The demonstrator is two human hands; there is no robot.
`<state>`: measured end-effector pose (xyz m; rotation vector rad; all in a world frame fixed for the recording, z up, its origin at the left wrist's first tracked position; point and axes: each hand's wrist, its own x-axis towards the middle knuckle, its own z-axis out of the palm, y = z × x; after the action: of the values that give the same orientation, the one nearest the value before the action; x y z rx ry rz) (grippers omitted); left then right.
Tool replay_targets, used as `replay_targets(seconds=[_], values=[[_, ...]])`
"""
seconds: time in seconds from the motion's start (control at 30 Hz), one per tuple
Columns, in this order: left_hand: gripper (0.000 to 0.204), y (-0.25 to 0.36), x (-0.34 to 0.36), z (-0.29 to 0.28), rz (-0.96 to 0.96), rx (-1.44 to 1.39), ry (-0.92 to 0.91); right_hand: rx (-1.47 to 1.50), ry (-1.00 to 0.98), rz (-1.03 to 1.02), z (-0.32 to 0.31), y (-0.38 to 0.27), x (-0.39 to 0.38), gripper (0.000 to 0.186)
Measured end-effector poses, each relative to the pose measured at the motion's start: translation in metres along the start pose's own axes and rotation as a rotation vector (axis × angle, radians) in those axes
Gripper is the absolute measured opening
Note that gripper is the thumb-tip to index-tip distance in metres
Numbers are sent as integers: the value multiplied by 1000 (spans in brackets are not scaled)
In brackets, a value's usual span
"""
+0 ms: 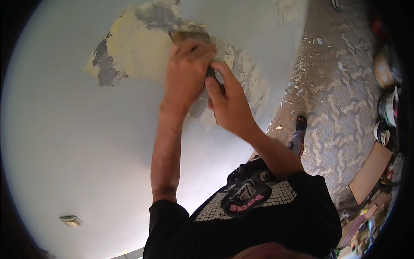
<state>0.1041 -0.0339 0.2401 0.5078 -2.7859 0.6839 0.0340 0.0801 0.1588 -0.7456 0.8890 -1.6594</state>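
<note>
A scraper [188, 36] with a wide blade lies against the pale wall [116, 138], its edge on the peeling part of the paint. My left hand [187, 67] is closed over the tool just behind the blade, fingers curled. Lower down, my right hand [230, 101] grips the dark handle [215, 77] between thumb and fingers. Around the blade the wall shows a cream-yellow patch [133, 47] with rough grey spots of bare plaster [105, 64]. Part of the blade and most of the handle are hidden by my hands.
Paint flakes litter the patterned paving [332, 112] along the wall's foot. My foot [301, 124] stands on it. Buckets [389, 105], a brown board [371, 172] and mixed clutter [366, 228] line the right side. A small light fitting [70, 221] sits on the wall at lower left.
</note>
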Motion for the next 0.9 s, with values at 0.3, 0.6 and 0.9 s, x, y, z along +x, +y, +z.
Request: replay_targets(seconds=[0.3,0.6,0.9], values=[[24,7,-2,6,-71,-37,-35,-38,51,-86,-5,8,16,35],[21,15,13,-1,-51,6,-63,1,-22,29,-24,-15,12,31],[22,32,7,22,-70,-66,-253,173,-58,292,-44,-4,0,29]])
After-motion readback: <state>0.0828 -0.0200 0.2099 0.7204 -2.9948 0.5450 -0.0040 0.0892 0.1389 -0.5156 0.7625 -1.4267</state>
